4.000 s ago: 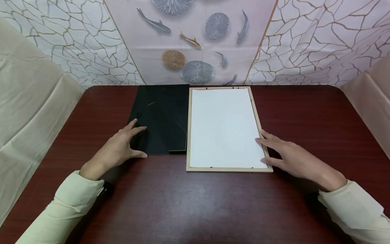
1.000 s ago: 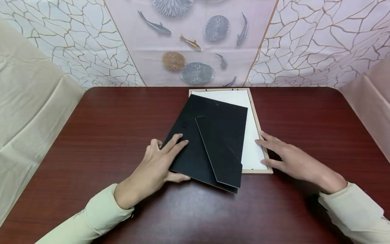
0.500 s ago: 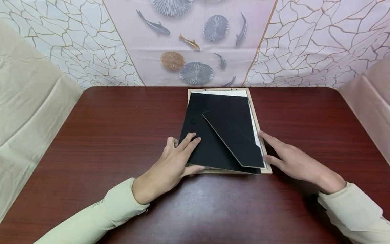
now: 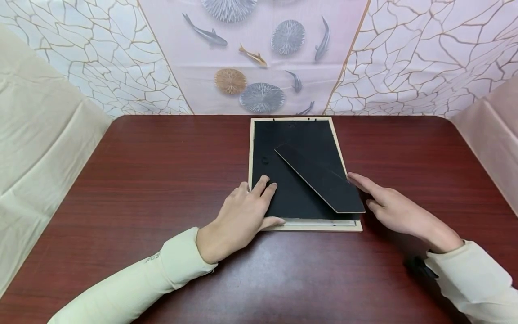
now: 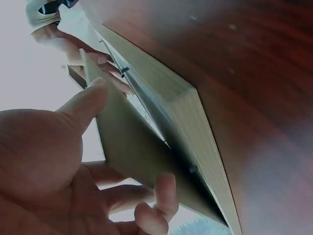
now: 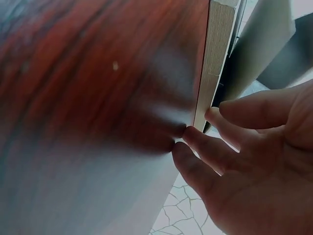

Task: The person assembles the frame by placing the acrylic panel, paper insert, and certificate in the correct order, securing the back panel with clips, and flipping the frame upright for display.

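A black picture frame backing board with a fold-out stand lies tilted over a pale wooden picture frame. Its far end sits inside the rim, while the near end is raised above it. My left hand pinches the board near its near-left corner, thumb at the near edge and fingers on top. In the left wrist view a gap shows between the board and the frame. Beside the frame's right side is my right hand, fingers extended, fingertips at the wooden edge.
The frame rests on a dark red-brown table, near its far edge. Behind hangs a patterned cloth with fish motifs. Beige cloth borders the left side, and more cloth stands at the right.
My left hand has carried the backing board from the left of the frame onto it, turning it square and covering the white sheet. My right hand has stayed by the frame's right side.
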### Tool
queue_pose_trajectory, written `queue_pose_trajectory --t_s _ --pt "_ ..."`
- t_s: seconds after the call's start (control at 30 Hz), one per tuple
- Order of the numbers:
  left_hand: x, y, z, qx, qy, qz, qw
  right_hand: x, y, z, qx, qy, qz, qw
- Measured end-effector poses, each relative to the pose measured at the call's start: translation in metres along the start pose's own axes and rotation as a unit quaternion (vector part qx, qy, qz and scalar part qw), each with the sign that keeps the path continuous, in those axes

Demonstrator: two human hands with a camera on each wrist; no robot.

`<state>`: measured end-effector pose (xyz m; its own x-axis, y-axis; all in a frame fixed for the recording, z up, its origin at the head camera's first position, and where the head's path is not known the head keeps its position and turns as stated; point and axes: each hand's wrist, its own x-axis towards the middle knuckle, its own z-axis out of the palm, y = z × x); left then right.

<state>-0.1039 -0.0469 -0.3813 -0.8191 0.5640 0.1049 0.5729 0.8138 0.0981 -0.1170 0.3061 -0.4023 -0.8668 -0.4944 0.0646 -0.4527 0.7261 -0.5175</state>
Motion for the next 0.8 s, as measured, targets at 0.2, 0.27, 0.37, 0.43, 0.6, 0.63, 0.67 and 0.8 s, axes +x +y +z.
queue_pose_trajectory --t_s 0.2,0.27,0.37,0.43,0.6,0.63,0.67,0.8 --pt "0.003 0.0 0.006 0.005 -0.003 0.008 0.9999 -0.001 0.0 -0.001 -0.003 0.0 0.004 1.0" --pt "0.003 -0.001 0.007 0.009 -0.001 0.01 0.9999 -0.001 0.0 -0.001 -0.004 0.0 0.004 1.0" --pt "0.005 -0.004 0.007 0.007 -0.008 0.013 0.9999 -0.001 0.001 -0.001 -0.01 -0.003 0.01 1.0" --pt "0.006 -0.005 0.006 0.0 -0.018 0.015 0.9997 -0.001 0.0 -0.001 -0.018 -0.007 0.016 1.0" --pt "0.008 -0.007 0.006 -0.015 -0.034 0.019 0.9991 0.0 -0.004 -0.003 -0.029 -0.019 0.033 0.999" --pt "0.008 -0.008 0.006 -0.017 -0.036 0.02 0.999 0.0 -0.004 -0.003 -0.029 -0.022 0.037 0.999" --pt "0.009 -0.008 0.005 -0.018 -0.037 0.021 0.9989 0.001 -0.005 -0.004 -0.029 -0.024 0.04 0.999" --pt "0.012 -0.011 0.005 -0.032 -0.063 0.015 0.9973 0.001 -0.007 -0.004 -0.03 -0.03 0.049 0.998"
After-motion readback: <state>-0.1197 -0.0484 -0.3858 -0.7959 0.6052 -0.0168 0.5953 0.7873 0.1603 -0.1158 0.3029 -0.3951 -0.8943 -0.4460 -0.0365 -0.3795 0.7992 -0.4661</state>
